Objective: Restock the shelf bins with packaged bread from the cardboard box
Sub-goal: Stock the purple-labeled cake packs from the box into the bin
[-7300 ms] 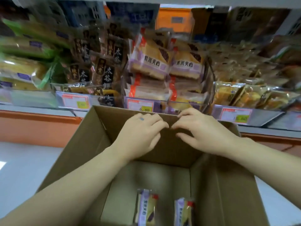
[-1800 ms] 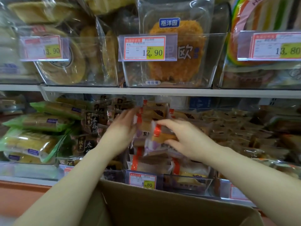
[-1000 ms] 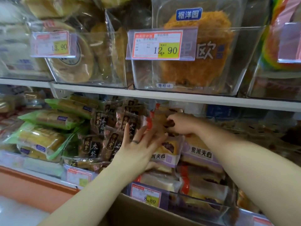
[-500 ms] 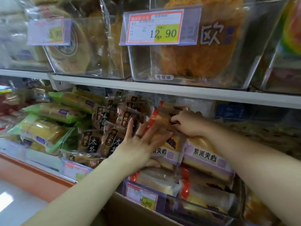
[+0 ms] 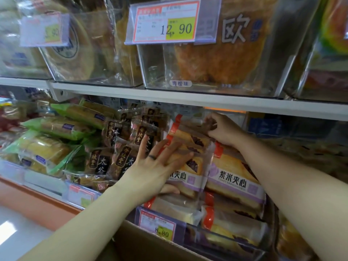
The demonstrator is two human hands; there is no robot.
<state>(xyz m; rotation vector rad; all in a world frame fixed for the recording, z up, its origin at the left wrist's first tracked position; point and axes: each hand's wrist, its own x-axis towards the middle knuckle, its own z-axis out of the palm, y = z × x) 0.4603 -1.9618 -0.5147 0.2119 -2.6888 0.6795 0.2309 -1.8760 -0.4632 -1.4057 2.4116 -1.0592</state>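
Purple-and-orange packaged bread sits stacked in a clear shelf bin (image 5: 216,240) marked 8.80. My left hand (image 5: 156,166) lies flat with spread fingers on the top left bread package (image 5: 190,166), thumb under its lower edge. My right hand (image 5: 222,129) reaches deeper, its curled fingers holding the far end of a package at the back of the stack. A second purple-label package (image 5: 235,181) lies to the right. The cardboard box (image 5: 150,247) shows only its far rim below the bin.
Dark-wrapped pastries (image 5: 120,147) and green-wrapped loaves (image 5: 47,146) fill the bins to the left. The upper shelf (image 5: 188,98) hangs close above my right hand, holding clear bins of large breads with a 12.90 price tag (image 5: 167,21).
My hands left the box and carried bread up to the bin. Over the last second my right hand pushed further back into the stack, while my left hand stayed flat on the front package.
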